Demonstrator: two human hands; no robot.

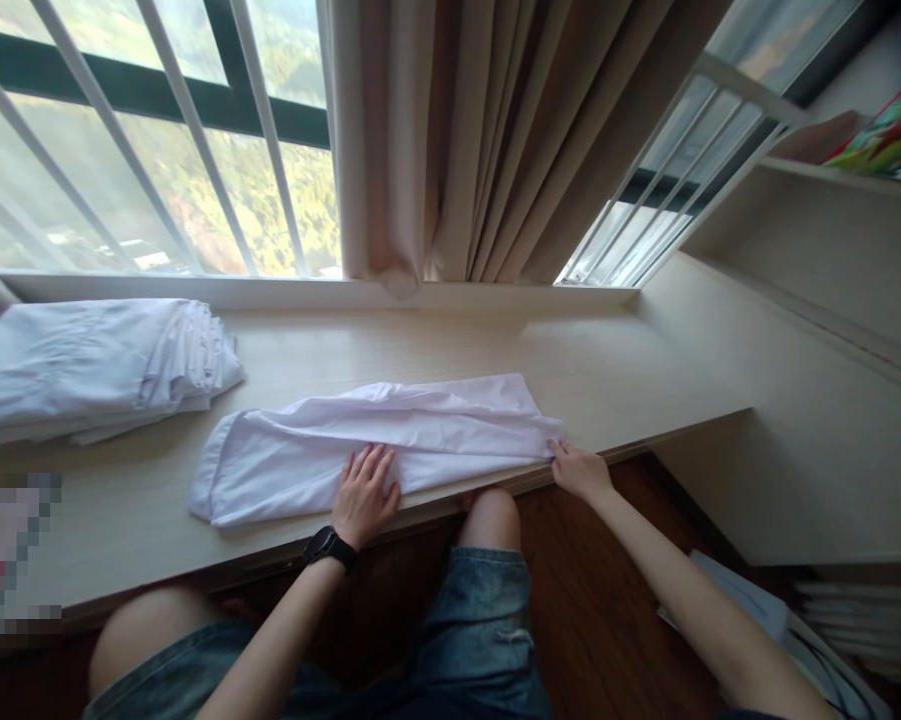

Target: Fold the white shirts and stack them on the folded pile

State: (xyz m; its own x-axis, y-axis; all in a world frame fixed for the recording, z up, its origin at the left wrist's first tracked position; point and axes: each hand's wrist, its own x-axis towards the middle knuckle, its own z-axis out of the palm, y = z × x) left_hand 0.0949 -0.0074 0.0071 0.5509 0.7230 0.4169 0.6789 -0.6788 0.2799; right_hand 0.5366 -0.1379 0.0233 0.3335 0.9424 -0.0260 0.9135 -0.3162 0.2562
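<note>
A white garment, folded into a long strip, lies along the near edge of the pale wooden ledge. Its exact kind cannot be made out. My left hand, with a black watch on the wrist, rests on its near side with fingers stretched out. At the garment's right end, my right hand pinches the near corner between thumb and fingers. A stack of folded white garments lies to the left on the same ledge.
Behind the ledge are a barred window and beige curtains. A shelf unit closes off the right side. A blurred-out item lies at the far left. My knees are under the ledge's front edge.
</note>
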